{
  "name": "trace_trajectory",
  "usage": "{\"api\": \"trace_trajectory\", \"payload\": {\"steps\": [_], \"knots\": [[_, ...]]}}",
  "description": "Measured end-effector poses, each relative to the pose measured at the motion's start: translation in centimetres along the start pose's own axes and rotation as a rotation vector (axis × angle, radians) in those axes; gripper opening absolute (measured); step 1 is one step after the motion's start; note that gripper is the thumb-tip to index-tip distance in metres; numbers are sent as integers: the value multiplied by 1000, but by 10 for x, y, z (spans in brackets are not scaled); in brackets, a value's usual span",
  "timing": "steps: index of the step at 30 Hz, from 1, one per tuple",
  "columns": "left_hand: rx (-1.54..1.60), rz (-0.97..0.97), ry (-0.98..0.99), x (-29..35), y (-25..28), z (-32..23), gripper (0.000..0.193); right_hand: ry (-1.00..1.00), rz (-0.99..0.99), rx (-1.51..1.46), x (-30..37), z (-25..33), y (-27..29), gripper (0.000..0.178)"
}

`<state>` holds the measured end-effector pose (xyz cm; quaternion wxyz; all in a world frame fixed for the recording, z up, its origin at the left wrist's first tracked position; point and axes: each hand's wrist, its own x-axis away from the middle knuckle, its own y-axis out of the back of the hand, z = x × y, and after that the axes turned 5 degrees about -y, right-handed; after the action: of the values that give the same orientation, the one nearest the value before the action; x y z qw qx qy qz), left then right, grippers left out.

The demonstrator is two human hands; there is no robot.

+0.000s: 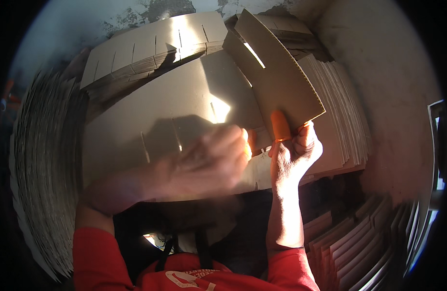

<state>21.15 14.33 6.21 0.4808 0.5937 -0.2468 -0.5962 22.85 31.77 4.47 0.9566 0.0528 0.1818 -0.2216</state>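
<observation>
Pinching the cardboard panel, likely light, stiff, best held edgewise, is the right hand; left hand alongside, blurred, grip unclear!

Through my remote feed I read the raised sheet as brown corrugated cardboard, matt and smooth across its face and rough with fluting along its cut edge, and the flat sheet as the same dull, papery board. I make out more cardboard in the left stack and the right stack, their layered edges ridged and rough, while the orange finger cover looks smooth, rubber or plastic, I can't tell which. The red shirt is matt cloth, and the back wall looks rough and flaking.
</observation>
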Motion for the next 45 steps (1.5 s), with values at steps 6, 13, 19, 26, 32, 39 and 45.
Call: {"api": "trace_trajectory", "payload": {"steps": [6, 13, 19, 26, 32, 39, 45], "knots": [[60, -330, 589, 16, -27, 111, 43, 4, -4, 75, -1, -14, 13, 10], [-266, 502, 906, 45, -89, 213, 47, 7, -39, 54, -1, -11, 4, 10], [-387, 458, 805, 67, -111, 225, 15, 29, -27, 89, 0, -16, 7, 9], [-373, -90, 518, 77, -91, 228, 3, 35, -7, 82, 2, -15, 2, 8], [-518, -192, 277, 42, -54, 220, 32, 16, 40, 77, 6, -5, -4, 12], [-644, -156, 147, 10, -25, 183, 20, 167, 88, 78, 8, 5, -11, 25], [-616, -181, 89, -4, -17, 162, 11, 46, 118, -371, 12, -8, -15, 31]]}}
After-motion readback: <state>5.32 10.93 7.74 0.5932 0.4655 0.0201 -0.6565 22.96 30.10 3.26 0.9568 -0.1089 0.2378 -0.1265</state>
